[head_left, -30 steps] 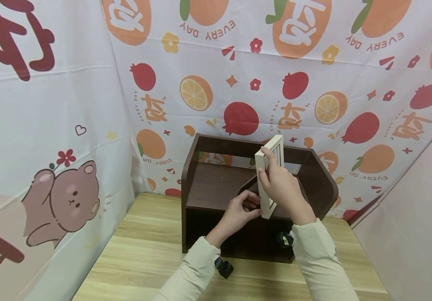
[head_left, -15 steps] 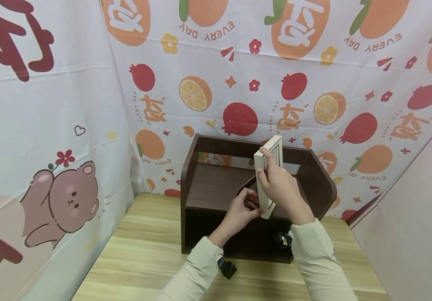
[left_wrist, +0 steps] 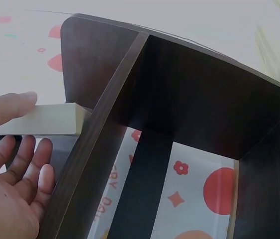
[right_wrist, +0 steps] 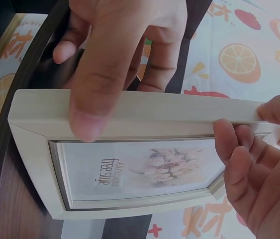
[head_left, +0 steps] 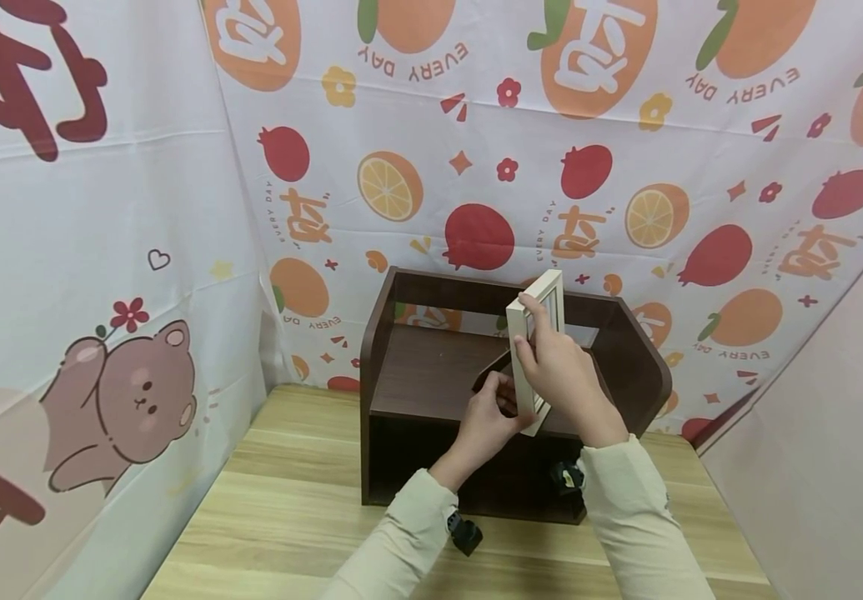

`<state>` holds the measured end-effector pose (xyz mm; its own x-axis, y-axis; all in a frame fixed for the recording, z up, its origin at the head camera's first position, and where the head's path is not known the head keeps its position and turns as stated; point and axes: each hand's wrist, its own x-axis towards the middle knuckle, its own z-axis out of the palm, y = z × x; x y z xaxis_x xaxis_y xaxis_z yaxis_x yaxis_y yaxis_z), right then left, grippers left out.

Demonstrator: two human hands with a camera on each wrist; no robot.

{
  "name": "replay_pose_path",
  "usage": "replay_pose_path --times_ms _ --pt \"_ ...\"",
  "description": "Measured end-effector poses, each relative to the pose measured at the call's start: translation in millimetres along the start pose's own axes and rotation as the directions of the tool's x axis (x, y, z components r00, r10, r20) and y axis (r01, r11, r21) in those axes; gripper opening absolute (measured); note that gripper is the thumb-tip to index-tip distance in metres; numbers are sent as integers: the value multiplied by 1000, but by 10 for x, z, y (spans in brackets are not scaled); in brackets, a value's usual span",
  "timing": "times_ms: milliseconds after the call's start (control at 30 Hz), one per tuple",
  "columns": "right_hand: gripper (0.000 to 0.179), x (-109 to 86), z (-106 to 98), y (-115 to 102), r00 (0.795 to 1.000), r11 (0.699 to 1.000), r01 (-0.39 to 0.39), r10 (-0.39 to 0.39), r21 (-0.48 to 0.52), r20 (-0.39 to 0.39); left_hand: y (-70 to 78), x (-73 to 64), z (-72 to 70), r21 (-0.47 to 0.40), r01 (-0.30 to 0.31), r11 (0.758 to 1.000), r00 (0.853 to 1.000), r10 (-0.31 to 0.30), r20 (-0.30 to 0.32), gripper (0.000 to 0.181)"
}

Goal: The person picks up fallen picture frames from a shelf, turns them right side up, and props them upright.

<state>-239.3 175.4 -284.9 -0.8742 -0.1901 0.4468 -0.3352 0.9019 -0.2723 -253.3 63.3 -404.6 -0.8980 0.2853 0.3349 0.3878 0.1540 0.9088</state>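
A cream picture frame (head_left: 523, 358) stands on edge over the upper board of the dark brown desk shelf (head_left: 431, 367). Its glazed front, with a flower print and lettering, shows in the right wrist view. My right hand (head_left: 562, 371) grips the frame's upper part, fingers on the front side and thumb on the edge. Low on the frame, my left hand (head_left: 484, 421) pinches it, its thumb over the edge and its fingers curled behind at the back. A dark panel (head_left: 493, 371) slants out behind the frame, partly hidden by the left hand.
The shelf has raised sides, a back rail and a dark open compartment (head_left: 476, 475) below. It stands on a light wood-grain table (head_left: 288, 475). Fruit-printed cloth (head_left: 476, 133) hangs behind, and a bear-printed cloth (head_left: 131, 400) hangs to the left.
My left hand has shifted slightly right, and its thumb now reaches further across the frame's edge. The right hand and the frame hold almost still.
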Motion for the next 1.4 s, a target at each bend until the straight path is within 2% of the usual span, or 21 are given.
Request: replay_pose_path --times_ms 167,500,733,1400 --pt "57 14 -1 -5 1000 1000 10 -10 -17 2 -4 4 4 77 -12 997 1000 13 -17 41" --pt "57 42 -20 -12 998 999 33 -31 -43 48 -23 -30 -40 125 -32 992 999 35 -26 41" --pt "58 57 -22 -3 996 996 77 -76 -40 45 -50 -44 -72 119 -22 993 999 25 -24 42" --pt "62 160 -20 -53 993 995 64 -55 -82 102 -91 -80 -258 116 -15 993 999 18 -28 36"
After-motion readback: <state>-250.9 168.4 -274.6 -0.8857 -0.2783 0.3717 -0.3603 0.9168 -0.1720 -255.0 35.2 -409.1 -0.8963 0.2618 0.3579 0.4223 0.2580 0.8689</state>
